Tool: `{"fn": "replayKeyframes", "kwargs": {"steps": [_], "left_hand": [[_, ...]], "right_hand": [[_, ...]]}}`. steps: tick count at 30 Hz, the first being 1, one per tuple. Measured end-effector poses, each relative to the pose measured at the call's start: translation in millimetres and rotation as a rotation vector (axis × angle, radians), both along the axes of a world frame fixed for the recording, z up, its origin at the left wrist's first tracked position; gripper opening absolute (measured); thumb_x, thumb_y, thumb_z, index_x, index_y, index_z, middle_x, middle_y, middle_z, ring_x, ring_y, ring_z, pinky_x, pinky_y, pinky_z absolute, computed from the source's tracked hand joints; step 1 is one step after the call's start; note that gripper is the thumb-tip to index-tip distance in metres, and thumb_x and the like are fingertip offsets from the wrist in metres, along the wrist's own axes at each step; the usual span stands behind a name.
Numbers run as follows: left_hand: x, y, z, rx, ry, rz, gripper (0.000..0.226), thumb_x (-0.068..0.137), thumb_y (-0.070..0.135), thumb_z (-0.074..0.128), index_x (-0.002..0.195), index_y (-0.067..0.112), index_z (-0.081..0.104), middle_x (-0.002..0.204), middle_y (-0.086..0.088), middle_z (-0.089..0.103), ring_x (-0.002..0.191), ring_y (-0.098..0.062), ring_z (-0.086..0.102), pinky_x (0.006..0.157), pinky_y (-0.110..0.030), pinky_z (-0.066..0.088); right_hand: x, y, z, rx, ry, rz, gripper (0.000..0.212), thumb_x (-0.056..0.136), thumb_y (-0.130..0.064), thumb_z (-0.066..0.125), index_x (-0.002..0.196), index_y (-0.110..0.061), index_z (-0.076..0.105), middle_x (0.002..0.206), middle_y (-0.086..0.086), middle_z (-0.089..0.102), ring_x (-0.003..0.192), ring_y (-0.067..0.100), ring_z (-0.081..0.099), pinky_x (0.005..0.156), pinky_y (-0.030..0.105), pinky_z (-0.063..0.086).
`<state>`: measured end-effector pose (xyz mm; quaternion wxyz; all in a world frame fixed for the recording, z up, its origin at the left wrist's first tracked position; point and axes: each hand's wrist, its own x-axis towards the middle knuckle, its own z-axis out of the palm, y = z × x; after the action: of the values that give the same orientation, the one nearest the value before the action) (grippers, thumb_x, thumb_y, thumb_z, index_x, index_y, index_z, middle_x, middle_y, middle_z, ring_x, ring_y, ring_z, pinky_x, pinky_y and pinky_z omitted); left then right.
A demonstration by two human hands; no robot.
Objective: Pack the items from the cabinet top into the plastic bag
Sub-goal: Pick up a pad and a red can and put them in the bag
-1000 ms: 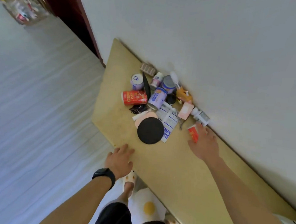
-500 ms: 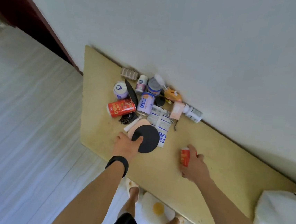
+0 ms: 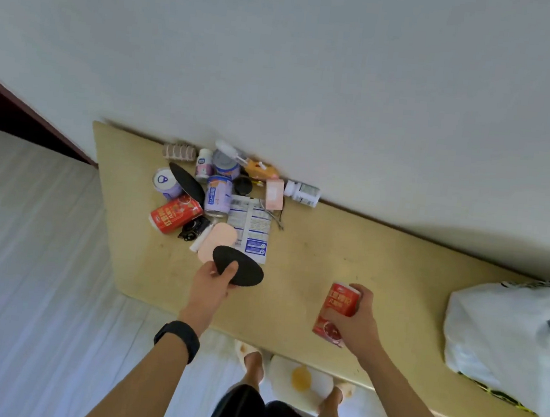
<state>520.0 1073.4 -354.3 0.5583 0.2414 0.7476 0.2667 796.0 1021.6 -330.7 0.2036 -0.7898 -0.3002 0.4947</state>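
- here, in the head view, the right hand [image 3: 355, 320] sits low and right of centre, its fingers curled round a red cylindrical drink can [image 3: 338, 308] that it holds just above the pale wooden cabinet top [image 3: 330, 247].
- the can's long axis runs nearly up and down the frame, with its top tipped a little toward the upper right.
- the left hand [image 3: 213, 279], at centre, pinches a flat black round disc [image 3: 244, 269] by its near edge, thumb on top. the disc is tilted, and whether its far edge touches the wood i cannot tell.
- the white plastic bag [image 3: 506, 335] lies on the cabinet top at the right edge of the frame, crumpled. where its mouth is, i cannot tell.
- the bag lies to the right of both hands. the right hand is clearly the nearer, and nothing stands between it and the bag, so the can looks set to go in first with a sideways carry to the right.
- the left hand would have to cross the whole middle of the frame to reach the bag.
- the rest of the pile sits in the upper left by the wall: a second red can [image 3: 174, 213] on its side, a purple can [image 3: 217, 196], a white pill bottle [image 3: 302, 193], a printed paper sachet [image 3: 250, 227] and a pink oval pad [image 3: 218, 240].
- most of the packing looks yet to be done.
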Motion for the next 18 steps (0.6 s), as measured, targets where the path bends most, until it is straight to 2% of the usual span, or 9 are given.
{"fn": "replayKeyframes", "kwargs": {"steps": [2, 5, 7, 9, 10, 13, 16, 18], "left_hand": [[14.9, -8.8, 21.1, 0.039, -0.049, 0.083, 0.023, 0.096, 0.027, 0.063, 0.111, 0.015, 0.052, 0.102, -0.002, 0.066, 0.076, -0.019, 0.071, 0.066, -0.032, 0.050], [43.7, -18.1, 45.5, 0.073, -0.077, 0.086, 0.027, 0.097, 0.024, 0.062, 0.121, 0.019, 0.050, 0.106, 0.000, 0.064, 0.076, -0.018, 0.070, 0.067, -0.032, 0.049], [75.7, -21.3, 62.3, 0.095, -0.116, 0.017, 0.026, 0.098, 0.023, 0.061, 0.122, 0.021, 0.052, 0.105, 0.001, 0.066, 0.075, -0.016, 0.068, 0.068, -0.031, 0.047], [114.3, -20.9, 81.4, 0.130, -0.148, -0.077, 0.025, 0.098, 0.024, 0.061, 0.122, 0.021, 0.055, 0.109, -0.002, 0.068, 0.075, -0.015, 0.067, 0.067, -0.030, 0.045], [135.6, -20.1, 92.2, 0.162, -0.148, -0.132, 0.025, 0.097, 0.024, 0.061, 0.121, 0.020, 0.058, 0.110, -0.004, 0.069, 0.072, -0.013, 0.066, 0.065, -0.029, 0.045], [209.3, -16.1, 130.1, 0.296, -0.145, -0.308, 0.016, 0.096, 0.025, 0.063, 0.112, 0.022, 0.064, 0.100, -0.003, 0.072, 0.061, -0.005, 0.062, 0.060, -0.024, 0.044], [289.4, -19.4, 173.9, 0.464, -0.192, -0.503, 0.010, 0.095, 0.024, 0.064, 0.104, 0.023, 0.068, 0.083, 0.011, 0.072, 0.060, 0.003, 0.061, 0.055, -0.012, 0.044], [340.1, -26.3, 195.8, 0.552, -0.217, -0.643, 0.004, 0.095, 0.023, 0.065, 0.095, 0.025, 0.068, 0.076, 0.018, 0.071, 0.064, 0.006, 0.062, 0.057, -0.010, 0.045]], "right_hand": [[13.4, -13.1, 23.9, 0.069, 0.099, -0.132, 0.070, 0.071, -0.010, 0.084, 0.121, -0.034, 0.041, 0.102, 0.004, 0.066, 0.086, 0.023, 0.069, 0.078, 0.047, 0.059], [41.3, -34.7, 62.6, 0.176, 0.307, -0.348, 0.058, 0.073, -0.010, 0.080, 0.117, -0.029, 0.048, 0.103, 0.010, 0.065, 0.086, 0.029, 0.069, 0.070, 0.046, 0.059], [68.9, -56.0, 90.0, 0.237, 0.448, -0.493, 0.050, 0.068, -0.016, 0.072, 0.112, -0.025, 0.052, 0.101, 0.014, 0.064, 0.084, 0.032, 0.067, 0.071, 0.048, 0.058], [98.4, -79.5, 114.4, 0.277, 0.560, -0.562, 0.045, 0.067, -0.020, 0.067, 0.110, -0.023, 0.053, 0.103, 0.021, 0.066, 0.086, 0.040, 0.066, 0.075, 0.054, 0.056], [112.0, -91.3, 126.2, 0.295, 0.597, -0.580, 0.044, 0.068, -0.020, 0.067, 0.110, -0.023, 0.053, 0.103, 0.022, 0.067, 0.083, 0.043, 0.067, 0.072, 0.054, 0.057], [154.7, -125.5, 155.1, 0.375, 0.611, -0.630, 0.044, 0.067, -0.018, 0.067, 0.109, -0.021, 0.054, 0.100, 0.025, 0.068, 0.075, 0.043, 0.067, 0.062, 0.049, 0.058], [197.8, -160.8, 171.0, 0.459, 0.571, -0.709, 0.045, 0.066, -0.019, 0.064, 0.110, -0.021, 0.056, 0.101, 0.029, 0.065, 0.074, 0.043, 0.066, 0.065, 0.054, 0.058], [222.9, -184.1, 175.6, 0.498, 0.556, -0.783, 0.044, 0.066, -0.019, 0.065, 0.109, -0.025, 0.059, 0.100, 0.029, 0.066, 0.074, 0.045, 0.067, 0.066, 0.056, 0.058]]}}
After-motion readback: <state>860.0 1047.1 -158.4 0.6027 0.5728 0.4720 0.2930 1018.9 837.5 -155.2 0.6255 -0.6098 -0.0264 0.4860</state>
